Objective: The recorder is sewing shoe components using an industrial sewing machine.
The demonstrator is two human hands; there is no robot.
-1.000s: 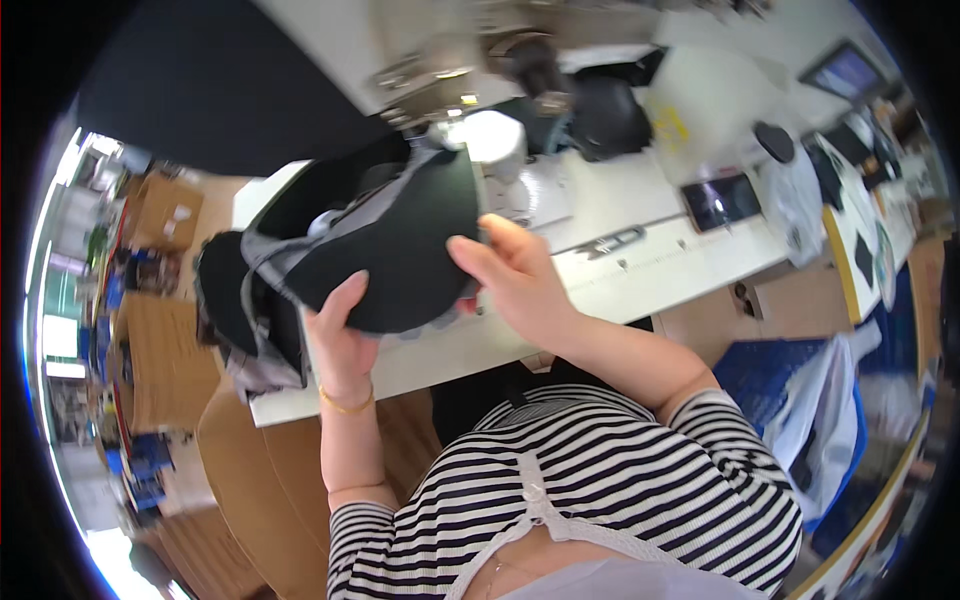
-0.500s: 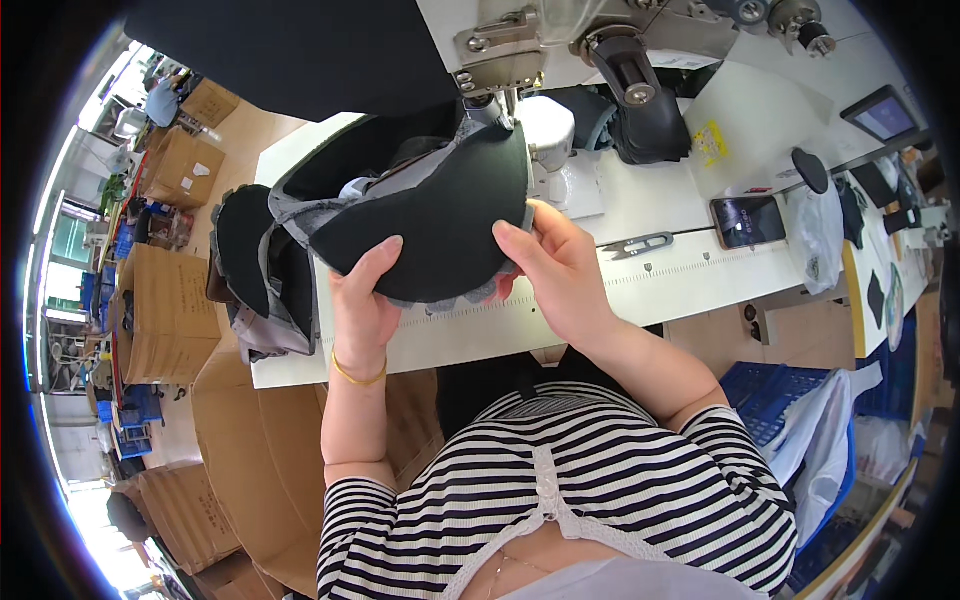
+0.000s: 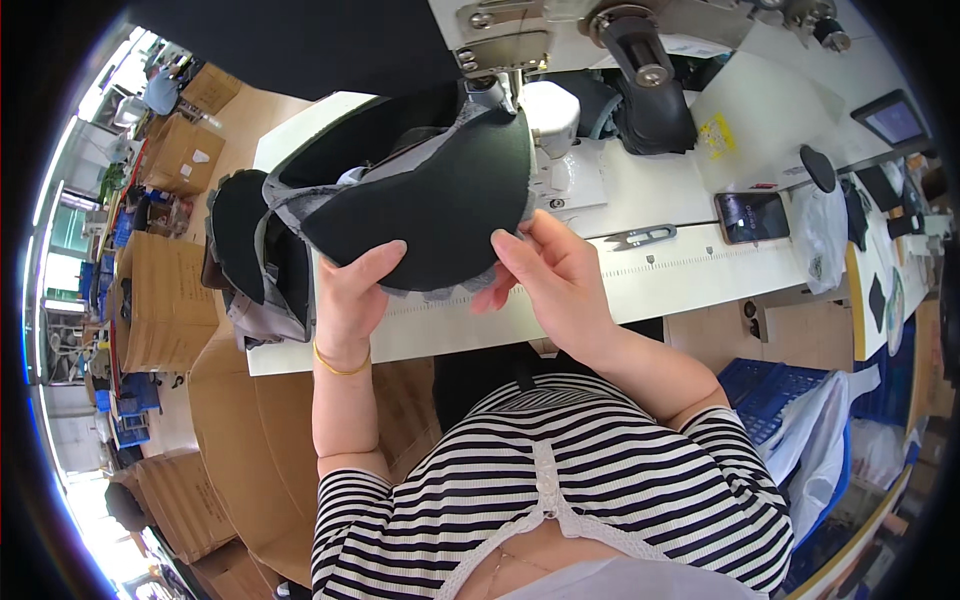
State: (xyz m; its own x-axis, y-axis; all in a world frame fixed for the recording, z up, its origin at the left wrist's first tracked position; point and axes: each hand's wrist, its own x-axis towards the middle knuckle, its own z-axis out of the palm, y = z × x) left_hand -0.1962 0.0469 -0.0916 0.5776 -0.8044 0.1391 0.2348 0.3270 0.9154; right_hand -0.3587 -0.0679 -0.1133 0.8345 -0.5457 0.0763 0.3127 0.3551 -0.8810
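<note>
A black fabric piece (image 3: 430, 215) with a rounded, brim-like panel and a notched grey edge lies under the needle and presser foot (image 3: 514, 92) of a sewing machine. Its grey-lined hollow part opens to the left. My left hand (image 3: 350, 300) holds the lower left edge, thumb on top and fingers hidden beneath. At the lower right edge, my right hand (image 3: 560, 290) pinches the rim between thumb and fingers. To the left, a similar black and grey piece (image 3: 245, 240) hangs at the table's edge.
On the white table (image 3: 420, 335) are thread snips (image 3: 640, 237), a phone (image 3: 752, 218) and a stack of black pieces (image 3: 655, 115). A small screen (image 3: 893, 118) stands far right. Cardboard boxes (image 3: 170, 290) fill the left; a blue crate (image 3: 765, 395) sits low on the right.
The view has shifted slightly. The fabric has turned a little under the needle, and my right fingers have shifted along its lower edge. Both hands keep their hold.
</note>
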